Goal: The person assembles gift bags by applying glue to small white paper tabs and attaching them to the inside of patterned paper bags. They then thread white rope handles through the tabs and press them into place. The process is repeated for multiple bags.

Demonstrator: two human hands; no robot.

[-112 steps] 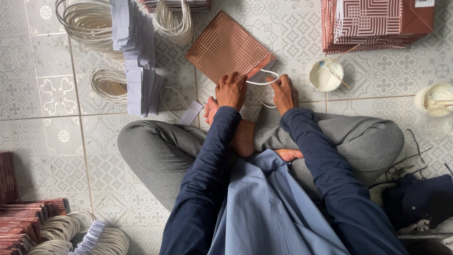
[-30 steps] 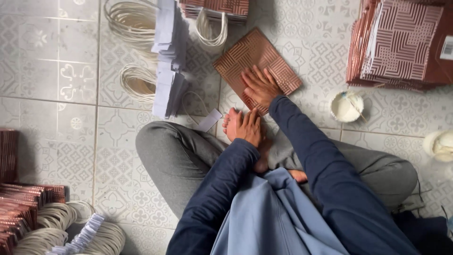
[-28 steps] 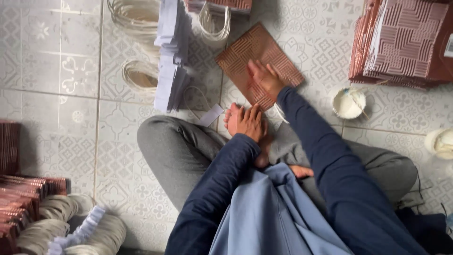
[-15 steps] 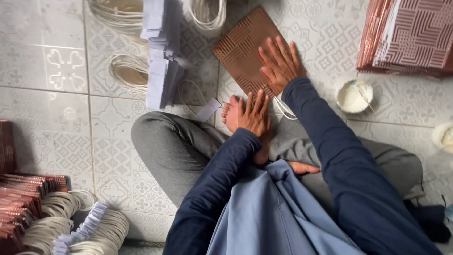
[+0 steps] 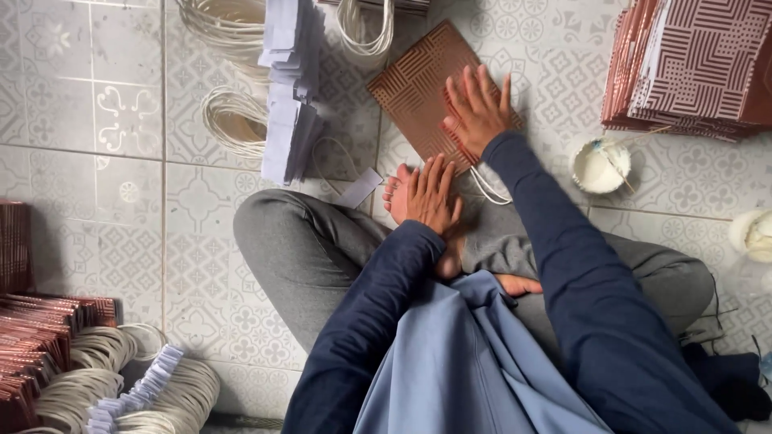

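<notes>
Copper-brown patterned paper makes up the flat folded bag lying on the pale tiled floor, at about twelve o'clock from the seated person's crossed legs. It looks light, thin and stiff enough to crease, so it would likely slide easily on the smooth tiles and dent if gripped hard. A white cord handle loops out from its near edge at about five o'clock from the bag; that loop or the bag's edges seem the safest places to take hold.

The right hand lies flat on the bag's near right corner, fingers spread and pointing to twelve o'clock, pressing rather than gripping. Its dark blue sleeve runs back toward five o'clock. The left hand rests open, fingers together, on the person's bare foot, holding nothing.

At ten o'clock from the bag stands a stack of pale lilac paper strips, with coils of white cord beside it. At three o'clock sits a small white glue pot, and at two o'clock a pile of finished bags.
</notes>
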